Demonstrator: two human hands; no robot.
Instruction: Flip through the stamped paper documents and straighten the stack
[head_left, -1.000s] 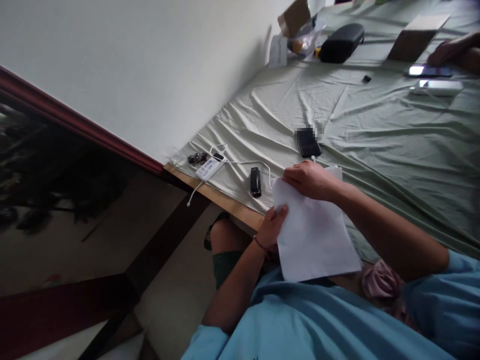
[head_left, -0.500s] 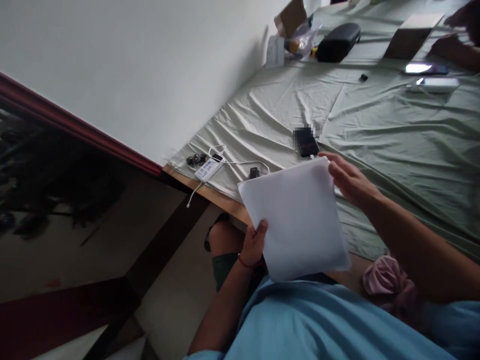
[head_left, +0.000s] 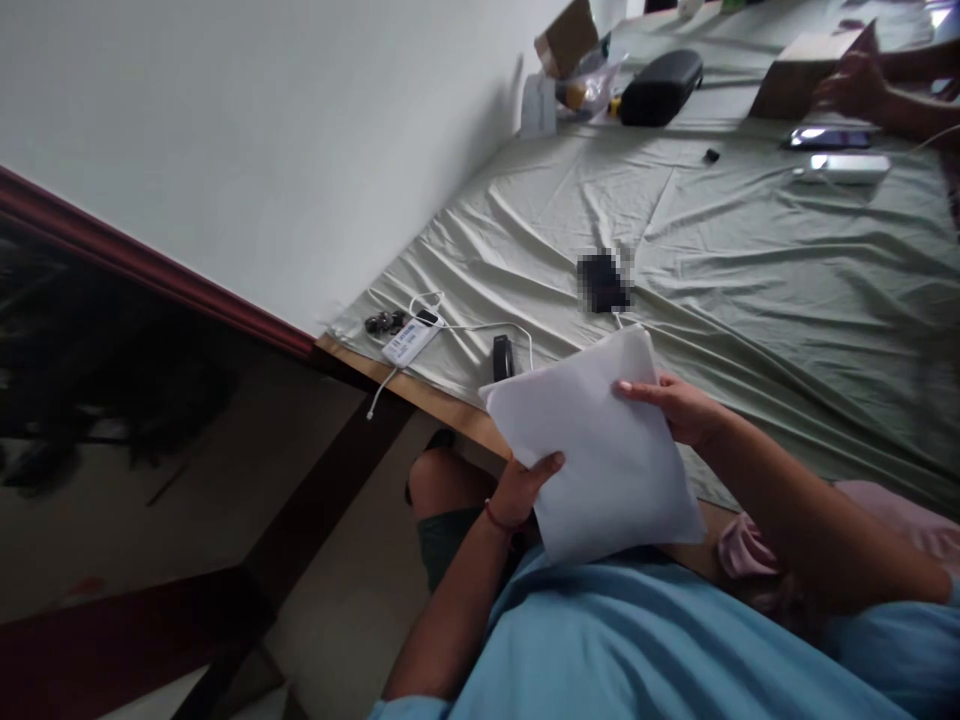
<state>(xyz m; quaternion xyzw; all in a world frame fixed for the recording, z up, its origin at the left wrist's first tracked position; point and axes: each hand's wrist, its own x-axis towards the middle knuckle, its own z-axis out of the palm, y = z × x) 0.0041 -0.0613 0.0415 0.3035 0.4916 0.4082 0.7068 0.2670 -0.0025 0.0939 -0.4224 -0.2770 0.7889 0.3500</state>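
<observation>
Two hands on one white sheet of paper: left hand grips its lower edge, right hand pinches its far side; black stapler just beyond, on desk.

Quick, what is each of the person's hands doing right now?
Left hand: closed on the white paper at its lower edge.
Right hand: gripping the same paper's right side.

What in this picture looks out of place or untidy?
The green cloth lies wrinkled, not smooth, and a white cable hangs over the table edge by the white power bank. The white paper in the left hand and right hand looks undamaged.
</observation>
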